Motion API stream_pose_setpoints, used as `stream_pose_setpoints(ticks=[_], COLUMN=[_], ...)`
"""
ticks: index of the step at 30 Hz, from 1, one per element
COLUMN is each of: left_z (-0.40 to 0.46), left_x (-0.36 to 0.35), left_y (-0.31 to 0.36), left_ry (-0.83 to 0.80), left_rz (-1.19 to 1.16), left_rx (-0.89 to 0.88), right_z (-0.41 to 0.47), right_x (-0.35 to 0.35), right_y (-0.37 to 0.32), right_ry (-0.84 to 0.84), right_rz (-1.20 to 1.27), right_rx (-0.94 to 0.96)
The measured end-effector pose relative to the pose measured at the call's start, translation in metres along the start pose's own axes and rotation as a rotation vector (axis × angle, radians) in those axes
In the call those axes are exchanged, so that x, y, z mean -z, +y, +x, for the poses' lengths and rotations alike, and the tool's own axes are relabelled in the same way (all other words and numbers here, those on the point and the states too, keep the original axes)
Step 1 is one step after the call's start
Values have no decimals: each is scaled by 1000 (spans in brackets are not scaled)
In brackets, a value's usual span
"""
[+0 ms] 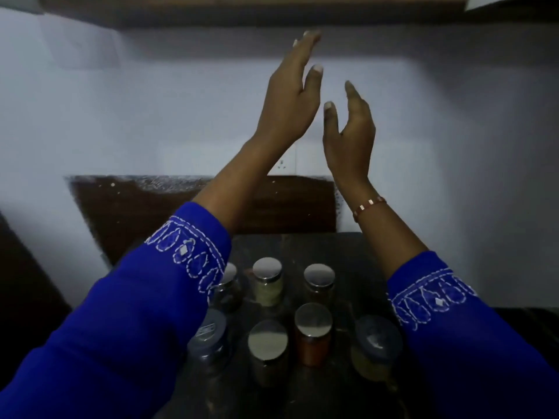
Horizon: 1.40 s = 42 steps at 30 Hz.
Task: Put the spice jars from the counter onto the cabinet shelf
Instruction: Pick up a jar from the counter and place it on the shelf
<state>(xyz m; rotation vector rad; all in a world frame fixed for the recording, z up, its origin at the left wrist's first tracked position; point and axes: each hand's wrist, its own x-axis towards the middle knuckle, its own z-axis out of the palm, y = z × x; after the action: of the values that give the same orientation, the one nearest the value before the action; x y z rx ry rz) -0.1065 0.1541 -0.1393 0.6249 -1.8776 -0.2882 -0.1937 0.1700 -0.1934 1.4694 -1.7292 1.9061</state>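
Note:
Several spice jars stand in two rows on the dark counter. In the back row a pale-filled jar sits between a dark jar and another silver-lidded jar. In front are a red-filled jar, a silver-lidded jar and two dark-lidded jars, one at the left and one at the right. My left hand is raised high with its fingers straight, the tips near the cabinet's underside. My right hand is raised beside it, open and empty.
A white wall fills the back, with a socket behind my left forearm. A dark speckled backsplash panel runs above the counter. The blue sleeve of my left arm hides part of the left-hand jars.

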Motion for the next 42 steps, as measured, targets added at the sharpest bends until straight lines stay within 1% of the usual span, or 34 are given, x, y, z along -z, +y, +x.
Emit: stream_pose_setpoints(ticks=[1,6,11,19,25,28,31,35,39,42], left_z=[-3,-20,-57,-116,-148,-159,-172,-195,-217,-236], left_x=[10,19,65,107,116,116,116,111,106,105], left_y=[-14,-37,-113,-208,-253,-268,-278,-294,-306,-314], left_ry=[-6,-15,-53,-127,-117,-84,-35,-30,55,77], left_rz=[20,-3,-27,-86,-102,-109,-116,-62,-89,-123], left_rx=[18,42,141,296,437,498,599,741,916,1012], right_z=[-7,-26,-78,-152,-183,-190,-197,-208,-222,-235], right_x=[-14,-28,-91,-162,-191,-202,-209,-220,-234,-248], right_y=[-2,18,20,34,42,49,55,65,74,74], right_ry=[3,-60,-169,-256,-374,-439,-522,-678,-926,-1102], right_rz=[-5,-68,-84,-160,-195,-177,-166,-157,-171,-197], right_rx=[11,11,-57,-174,-228,-246,-253,-257,-237,-224])
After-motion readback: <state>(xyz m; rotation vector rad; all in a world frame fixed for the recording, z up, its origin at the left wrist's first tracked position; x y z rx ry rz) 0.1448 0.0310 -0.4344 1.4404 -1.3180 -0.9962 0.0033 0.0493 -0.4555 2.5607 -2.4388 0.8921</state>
